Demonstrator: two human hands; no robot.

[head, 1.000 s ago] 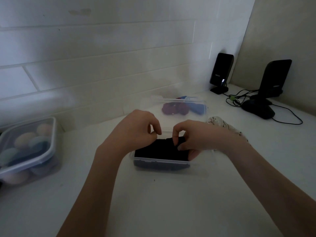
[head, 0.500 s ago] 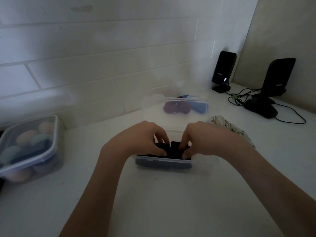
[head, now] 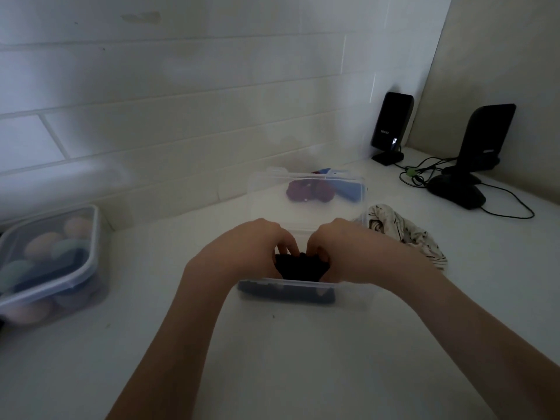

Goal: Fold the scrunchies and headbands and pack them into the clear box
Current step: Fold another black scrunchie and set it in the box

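Both my hands, left hand (head: 245, 253) and right hand (head: 354, 253), now lower, grip pressing black headband (head: 298, 268) into clear box (head: 288, 291); packing step nearly complete; patterned headband (head: 406, 231) waits on bench (head: 272, 359).

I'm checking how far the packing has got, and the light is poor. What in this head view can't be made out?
- Black fabric in the clear box: the left hand and right hand cover most of it; scrunchie or headband, fold unclear.
- Fingertips: buried in the fabric, grip unclear.
- Purple and blue items: blurred behind the upright clear lid.
- Lidded box at left: cut by the frame edge, contents hazy.
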